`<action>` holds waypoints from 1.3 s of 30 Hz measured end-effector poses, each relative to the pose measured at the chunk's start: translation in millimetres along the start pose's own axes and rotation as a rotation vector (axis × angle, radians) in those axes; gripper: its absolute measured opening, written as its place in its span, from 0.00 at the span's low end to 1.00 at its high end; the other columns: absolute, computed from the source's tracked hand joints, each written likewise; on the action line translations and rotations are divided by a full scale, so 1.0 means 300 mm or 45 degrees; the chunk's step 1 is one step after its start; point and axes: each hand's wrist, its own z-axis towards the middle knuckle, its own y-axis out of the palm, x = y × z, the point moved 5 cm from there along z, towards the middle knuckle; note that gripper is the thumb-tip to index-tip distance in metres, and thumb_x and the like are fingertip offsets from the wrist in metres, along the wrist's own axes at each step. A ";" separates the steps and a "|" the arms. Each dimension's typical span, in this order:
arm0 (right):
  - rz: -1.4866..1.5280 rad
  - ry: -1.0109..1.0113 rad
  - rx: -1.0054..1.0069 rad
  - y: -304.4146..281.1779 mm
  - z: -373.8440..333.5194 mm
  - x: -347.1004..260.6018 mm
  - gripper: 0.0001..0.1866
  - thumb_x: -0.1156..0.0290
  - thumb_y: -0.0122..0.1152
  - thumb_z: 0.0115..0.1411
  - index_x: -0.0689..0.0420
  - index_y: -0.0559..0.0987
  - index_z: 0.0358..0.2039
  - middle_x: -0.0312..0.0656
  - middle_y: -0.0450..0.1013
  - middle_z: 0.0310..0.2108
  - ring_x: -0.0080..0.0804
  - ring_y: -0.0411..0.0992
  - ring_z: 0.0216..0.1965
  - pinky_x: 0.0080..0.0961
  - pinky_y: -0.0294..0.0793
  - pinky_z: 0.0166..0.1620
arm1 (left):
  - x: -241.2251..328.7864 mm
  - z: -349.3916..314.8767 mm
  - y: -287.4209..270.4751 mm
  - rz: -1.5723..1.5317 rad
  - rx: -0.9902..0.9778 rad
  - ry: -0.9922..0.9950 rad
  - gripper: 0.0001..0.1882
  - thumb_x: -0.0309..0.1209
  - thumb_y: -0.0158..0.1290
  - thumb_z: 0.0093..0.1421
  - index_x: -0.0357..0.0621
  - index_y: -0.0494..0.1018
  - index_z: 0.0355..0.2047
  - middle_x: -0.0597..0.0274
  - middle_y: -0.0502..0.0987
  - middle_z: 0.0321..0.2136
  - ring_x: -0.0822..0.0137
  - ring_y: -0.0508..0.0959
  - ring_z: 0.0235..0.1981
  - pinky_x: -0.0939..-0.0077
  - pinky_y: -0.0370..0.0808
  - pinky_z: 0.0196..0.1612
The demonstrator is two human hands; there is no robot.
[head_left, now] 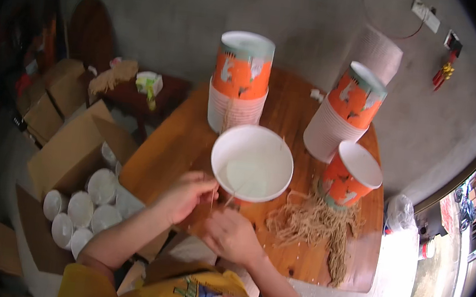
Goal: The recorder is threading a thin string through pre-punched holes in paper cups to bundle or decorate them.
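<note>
Near the front edge of the wooden tabletop [181, 137], the left hand [187, 192] and right hand [232, 235], both closed to a pinch, apparently fasten 1 thin string [214, 195] to the white paper bucket [252, 163]. Tightening needs steady, even tension. String pile [314, 223] lies toward the right edge.

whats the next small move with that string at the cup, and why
Probably pull the string snug at the rim of the white cup. The left hand pinches a strand close by the rim, the right hand sits just below it, and the loose pile of string lies untouched beside them.
</note>
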 end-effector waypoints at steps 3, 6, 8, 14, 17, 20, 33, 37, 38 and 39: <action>-0.060 0.010 0.006 0.001 -0.006 0.013 0.10 0.72 0.65 0.44 0.55 0.74 0.29 0.39 0.68 0.28 0.37 0.69 0.30 0.30 0.73 0.34 | -0.008 0.028 -0.016 -0.006 0.053 0.051 0.07 0.32 0.53 0.63 0.44 0.73 0.30 0.68 0.75 0.26 0.76 0.73 0.28 0.81 0.70 0.37; -0.138 0.121 0.117 -0.066 -0.010 0.001 0.22 0.71 0.66 0.49 0.55 0.74 0.45 0.38 0.70 0.29 0.35 0.72 0.29 0.31 0.74 0.33 | -0.011 0.035 -0.027 0.081 0.009 0.080 0.07 0.33 0.53 0.64 0.44 0.73 0.33 0.69 0.75 0.28 0.77 0.73 0.31 0.82 0.70 0.40; -0.277 0.250 0.177 -0.145 -0.017 0.019 0.28 0.70 0.67 0.49 0.54 0.71 0.53 0.38 0.71 0.28 0.36 0.73 0.29 0.31 0.74 0.32 | -0.034 0.046 -0.071 0.111 0.020 0.094 0.05 0.31 0.52 0.64 0.43 0.73 0.37 0.68 0.75 0.33 0.76 0.73 0.36 0.81 0.70 0.43; -0.421 0.561 0.227 -0.253 -0.010 0.153 0.11 0.71 0.66 0.52 0.58 0.77 0.35 0.39 0.71 0.26 0.37 0.71 0.25 0.32 0.73 0.29 | -0.013 0.148 -0.136 0.970 -0.094 0.650 0.20 0.20 0.46 0.61 0.37 0.64 0.55 0.54 0.68 0.49 0.62 0.72 0.46 0.72 0.69 0.53; 0.320 1.075 0.325 -0.366 0.036 0.226 0.09 0.67 0.66 0.58 0.59 0.78 0.32 0.32 0.71 0.21 0.19 0.68 0.23 0.20 0.67 0.27 | 0.105 0.126 -0.061 1.205 -0.163 1.070 0.27 0.22 0.49 0.60 0.38 0.60 0.60 0.49 0.66 0.55 0.53 0.70 0.54 0.66 0.66 0.58; 0.877 1.194 0.387 -0.452 0.142 0.284 0.09 0.63 0.62 0.61 0.56 0.79 0.31 0.23 0.68 0.21 0.11 0.60 0.21 0.12 0.57 0.24 | 0.155 0.148 -0.111 1.607 -0.348 1.123 0.37 0.32 0.59 0.56 0.39 0.57 0.63 0.46 0.62 0.60 0.50 0.63 0.61 0.62 0.62 0.62; 1.795 1.235 0.343 -0.453 0.428 0.584 0.17 0.56 0.52 0.67 0.48 0.67 0.22 0.21 0.55 0.13 0.09 0.52 0.13 0.09 0.51 0.16 | 0.758 0.249 0.099 1.430 -0.465 1.536 0.66 0.36 0.73 0.39 0.44 0.37 0.68 0.49 0.47 0.68 0.53 0.52 0.68 0.53 0.53 0.67; 1.921 1.188 0.254 -0.504 0.521 0.599 0.14 0.58 0.54 0.67 0.48 0.69 0.25 0.21 0.54 0.13 0.08 0.50 0.13 0.08 0.49 0.14 | 0.804 0.355 0.004 1.242 -0.519 1.141 0.67 0.45 0.74 0.37 0.45 0.40 0.68 0.51 0.49 0.66 0.53 0.51 0.68 0.57 0.50 0.68; 1.925 1.228 0.297 -0.516 0.530 0.612 0.15 0.63 0.53 0.66 0.49 0.67 0.21 0.21 0.55 0.12 0.10 0.51 0.12 0.08 0.49 0.14 | 0.811 0.380 0.006 1.161 -0.528 1.031 0.67 0.48 0.73 0.37 0.44 0.41 0.68 0.52 0.50 0.65 0.53 0.50 0.68 0.56 0.49 0.68; 1.931 1.262 0.332 -0.521 0.546 0.618 0.17 0.68 0.52 0.65 0.49 0.66 0.18 0.22 0.55 0.12 0.11 0.51 0.11 0.09 0.49 0.14 | 0.832 0.386 0.004 1.178 -0.417 1.158 0.65 0.50 0.73 0.38 0.44 0.42 0.68 0.53 0.52 0.63 0.54 0.50 0.67 0.57 0.47 0.68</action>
